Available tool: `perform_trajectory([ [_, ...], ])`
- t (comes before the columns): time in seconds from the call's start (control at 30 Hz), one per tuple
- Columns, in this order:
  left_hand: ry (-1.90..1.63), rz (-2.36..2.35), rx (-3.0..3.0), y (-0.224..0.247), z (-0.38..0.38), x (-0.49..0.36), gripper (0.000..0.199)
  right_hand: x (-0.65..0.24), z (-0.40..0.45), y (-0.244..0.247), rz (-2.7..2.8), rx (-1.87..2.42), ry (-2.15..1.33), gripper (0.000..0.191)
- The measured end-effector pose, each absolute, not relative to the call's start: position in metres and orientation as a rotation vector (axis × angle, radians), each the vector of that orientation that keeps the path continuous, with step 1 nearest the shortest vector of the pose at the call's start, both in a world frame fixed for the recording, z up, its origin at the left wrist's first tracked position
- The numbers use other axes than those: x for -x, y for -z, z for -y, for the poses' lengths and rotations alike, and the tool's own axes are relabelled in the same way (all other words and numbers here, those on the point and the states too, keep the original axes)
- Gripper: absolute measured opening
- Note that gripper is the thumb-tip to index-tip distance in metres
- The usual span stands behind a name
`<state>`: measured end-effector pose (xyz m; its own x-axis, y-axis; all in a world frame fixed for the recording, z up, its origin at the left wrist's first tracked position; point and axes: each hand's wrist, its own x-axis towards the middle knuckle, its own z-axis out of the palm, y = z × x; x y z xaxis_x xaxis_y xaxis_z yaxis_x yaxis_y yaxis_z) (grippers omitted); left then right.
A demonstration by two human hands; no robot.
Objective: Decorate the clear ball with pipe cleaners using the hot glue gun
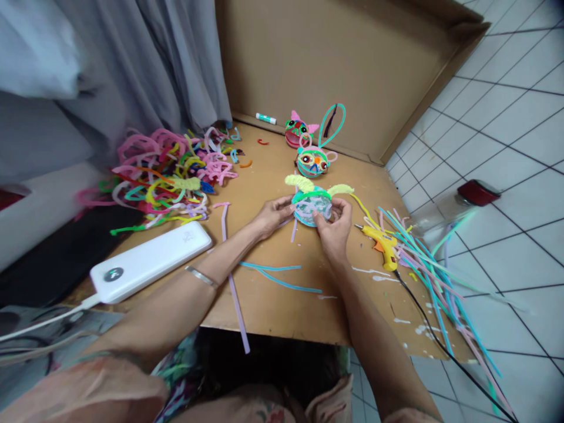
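Between both hands is a round pipe-cleaner craft with a blue and green rim, a pale lilac and clear-looking middle, and two fuzzy yellow ear-like pieces on top. My left hand grips its left edge, fingers behind and thumb at the front. My right hand pinches the right edge, with its thumb across the lower front. A lilac pipe cleaner hangs or lies just below the left side; I cannot tell whether it is attached. Blue pipe cleaners lie on the table in front of my hands.
Two finished-looking animal heads, one with pink ears and one with round ears, stand behind. A yellow glue gun and loose pipe cleaners lie right. Left are a colourful pipe-cleaner pile and white power bank. Cardboard walls the back.
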<state>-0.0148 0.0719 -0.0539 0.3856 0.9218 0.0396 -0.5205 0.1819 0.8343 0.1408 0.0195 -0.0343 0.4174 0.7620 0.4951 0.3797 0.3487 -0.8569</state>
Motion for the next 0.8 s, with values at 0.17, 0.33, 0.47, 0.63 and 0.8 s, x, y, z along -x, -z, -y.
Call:
perform_trajectory([
  [0.17, -1.088, -0.544, -0.903, 0.0557, -0.0737, 0.0157, 0.063, -0.1414, -0.018, 0.0354, 1.198, 1.263, -0.339, 0.047],
  [0.33, -1.088, -0.549, -0.879, 0.0578, -0.0755, 0.0151, 0.063, -0.1425, -0.0184, 0.0344, 1.171, 1.217, -0.355, 0.048],
  [0.47, -1.094, -0.573, -0.851, 0.0568, -0.0739, 0.0144, 0.062, -0.1433, -0.0172, 0.0309, 1.131, 1.173, -0.396, 0.05],
  [0.63, -1.063, -0.547, -0.885, 0.0523, -0.0714, 0.0166, 0.061, -0.1449, -0.0174, 0.0311, 1.103, 1.169, -0.443, 0.05],
  [0.8, -1.071, -0.534, -0.956, 0.0508, -0.0722, 0.0194, 0.062, -0.1453, -0.0181, 0.0343, 1.126, 1.176, -0.446, 0.05],
])
